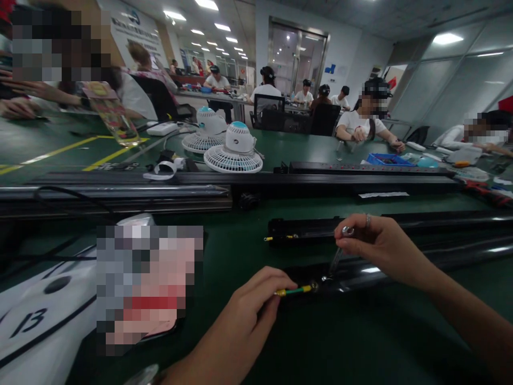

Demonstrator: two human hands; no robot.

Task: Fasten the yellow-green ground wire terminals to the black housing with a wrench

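The left hand (256, 300) pinches a wire (298, 291); the right hand (374, 247) holds a tool (336, 261), tip perhaps on a screw (326, 278); turning seems the step; next likely needs a steady wire.

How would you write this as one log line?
left hand: holds green-yellow wire | right hand: holds slim tool | tool tip: down at nearer black bar, beside wire

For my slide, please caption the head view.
The left hand pinches a yellow-green wire while the right hand holds a slim metal tool over a black rail.
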